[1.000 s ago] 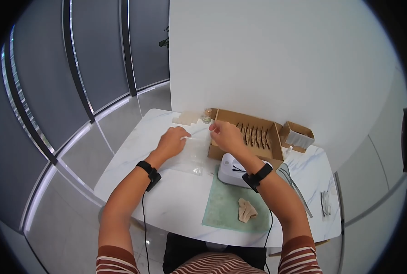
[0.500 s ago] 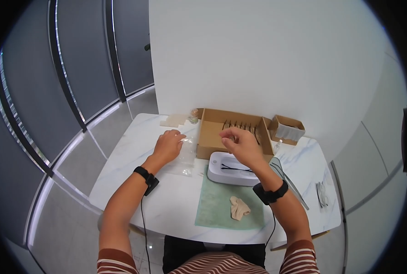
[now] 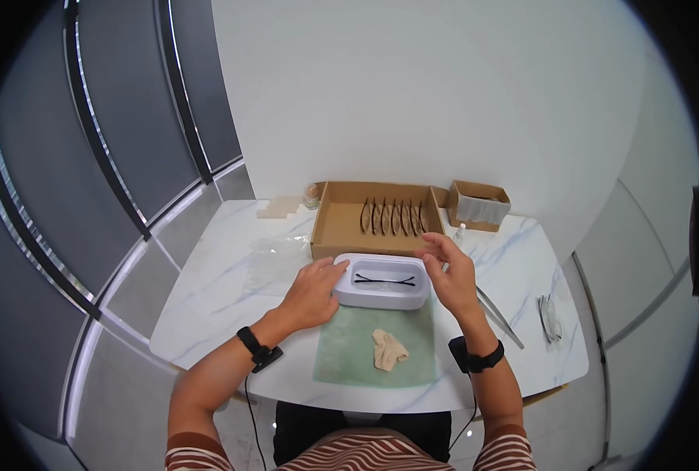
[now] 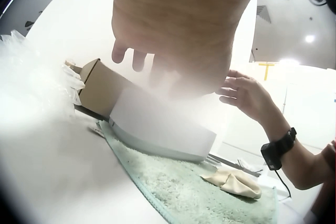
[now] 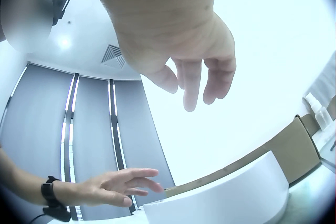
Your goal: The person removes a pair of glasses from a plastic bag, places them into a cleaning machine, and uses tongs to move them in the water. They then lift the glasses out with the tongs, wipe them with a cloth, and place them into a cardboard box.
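A white oblong cleaning machine (image 3: 380,297) with an open basin stands at the back of the green mat. In the basin lie crossed thin black arms, like those of eyeglasses (image 3: 385,280). My left hand (image 3: 312,296) is at the machine's left end, fingertips right at its rim and holding nothing. My right hand (image 3: 453,276) hovers by the right end with fingers loosely bent and nothing between them. The right wrist view shows that hand (image 5: 173,50) above the machine's white wall (image 5: 226,192).
Behind is a cardboard box (image 3: 338,220) with several dark curved pieces in a row. A smaller box (image 3: 479,208) stands right of it. A beige cloth (image 3: 389,351) lies on the green mat (image 3: 342,361). Clear plastic bags (image 3: 275,255) lie left, cables (image 3: 548,318) right.
Both hands have come nearer to me, the left leaving the plastic bag for the machine's left end, the right moving from over the big box to its right end. The head view has turned right.
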Demonstrator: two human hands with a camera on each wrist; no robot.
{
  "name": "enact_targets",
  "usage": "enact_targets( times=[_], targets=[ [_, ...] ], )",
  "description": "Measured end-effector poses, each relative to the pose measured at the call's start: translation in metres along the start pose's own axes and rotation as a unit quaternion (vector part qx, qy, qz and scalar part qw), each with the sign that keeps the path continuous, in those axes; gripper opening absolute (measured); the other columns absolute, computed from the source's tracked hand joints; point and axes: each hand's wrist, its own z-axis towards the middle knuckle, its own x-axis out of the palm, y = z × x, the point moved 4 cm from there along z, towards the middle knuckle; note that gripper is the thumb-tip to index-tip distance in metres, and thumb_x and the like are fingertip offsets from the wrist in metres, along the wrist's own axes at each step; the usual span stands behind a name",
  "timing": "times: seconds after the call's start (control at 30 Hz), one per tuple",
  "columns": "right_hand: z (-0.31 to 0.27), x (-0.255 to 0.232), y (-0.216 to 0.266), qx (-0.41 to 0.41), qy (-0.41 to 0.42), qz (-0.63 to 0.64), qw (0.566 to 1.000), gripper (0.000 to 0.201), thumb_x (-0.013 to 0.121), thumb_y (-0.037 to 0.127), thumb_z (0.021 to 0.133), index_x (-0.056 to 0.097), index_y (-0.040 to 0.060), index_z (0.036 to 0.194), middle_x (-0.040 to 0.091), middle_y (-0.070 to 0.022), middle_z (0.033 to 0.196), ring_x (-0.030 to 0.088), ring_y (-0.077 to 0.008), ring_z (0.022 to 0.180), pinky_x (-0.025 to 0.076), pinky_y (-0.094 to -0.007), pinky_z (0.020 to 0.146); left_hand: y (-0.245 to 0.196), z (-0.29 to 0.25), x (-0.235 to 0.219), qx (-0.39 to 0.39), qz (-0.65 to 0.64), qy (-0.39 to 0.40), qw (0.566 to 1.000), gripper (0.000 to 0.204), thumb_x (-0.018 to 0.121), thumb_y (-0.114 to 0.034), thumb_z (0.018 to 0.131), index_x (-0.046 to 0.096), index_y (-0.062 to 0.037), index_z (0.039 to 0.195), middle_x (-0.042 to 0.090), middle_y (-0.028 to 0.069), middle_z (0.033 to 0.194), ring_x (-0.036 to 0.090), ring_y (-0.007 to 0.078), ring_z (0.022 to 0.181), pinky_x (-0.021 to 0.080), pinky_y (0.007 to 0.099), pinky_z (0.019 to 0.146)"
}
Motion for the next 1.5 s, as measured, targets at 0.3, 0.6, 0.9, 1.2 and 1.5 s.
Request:
enact_targets(
  times=[0.3, 0.6, 0.9, 1.2, 1.5],
  targets=[
    [-0.009, -0.005, -0.030, -0.006, 0.019, -0.213, 0.977, 0.038, 0.064, 0.013, 0.090, 0.061, 0.0090, 0.127, 0.076, -0.0119, 0.095, 0.073, -0.0287, 0.090, 0.054, -0.0369, 0.078, -0.001, 0.001, 0.004, -0.012, 0.053, 0.016, 0.998, 0.066, 0.067, -0.007, 0.078, 0.048, -0.0006, 0.141, 0.056, 0.0200, 0.137, 0.044, 0.0401, 0.137, 0.035, 0.0498, 0.114],
    [-0.017, 0.003, -0.044, 0.032, 0.090, -0.218, 0.971, 0.036, 0.061, 0.014, 0.089, 0.061, 0.0091, 0.124, 0.075, -0.0131, 0.088, 0.071, -0.0349, 0.080, 0.054, -0.0447, 0.074, -0.001, 0.005, 0.003, -0.016, 0.082, 0.047, 0.995, 0.063, 0.065, -0.007, 0.078, 0.050, -0.0018, 0.139, 0.056, 0.0188, 0.136, 0.044, 0.0386, 0.137, 0.032, 0.0562, 0.115],
    [-0.017, 0.004, -0.041, 0.078, 0.078, -0.175, 0.978, 0.037, 0.064, 0.011, 0.088, 0.062, 0.0083, 0.124, 0.075, -0.0147, 0.098, 0.074, -0.0298, 0.086, 0.056, -0.0400, 0.078, -0.005, 0.016, 0.007, -0.023, 0.133, 0.092, 0.987, 0.060, 0.058, -0.004, 0.079, 0.051, -0.0019, 0.138, 0.059, 0.0186, 0.132, 0.046, 0.0357, 0.134, 0.028, 0.0601, 0.116],
    [-0.022, -0.019, -0.023, 0.081, 0.046, -0.151, 0.984, 0.040, 0.067, 0.013, 0.089, 0.061, 0.0068, 0.128, 0.074, -0.0137, 0.104, 0.073, -0.0257, 0.084, 0.057, -0.0370, 0.076, -0.010, 0.013, -0.027, -0.005, 0.074, -0.007, 0.997, 0.045, 0.058, -0.002, 0.083, 0.060, -0.0051, 0.128, 0.065, 0.0148, 0.123, 0.055, 0.0361, 0.125, 0.038, 0.0552, 0.111],
    [-0.039, -0.053, -0.007, 0.087, 0.016, -0.059, 0.994, 0.032, 0.065, 0.007, 0.092, 0.066, 0.0039, 0.123, 0.073, -0.0093, 0.096, 0.071, -0.0162, 0.082, 0.056, -0.0292, 0.070, 0.008, -0.003, -0.077, -0.140, -0.261, -0.429, 0.853, 0.013, 0.066, -0.011, 0.097, 0.055, -0.0062, 0.091, 0.050, -0.0024, 0.079, 0.044, 0.0066, 0.071, 0.037, 0.0211, 0.065]
  ],
)
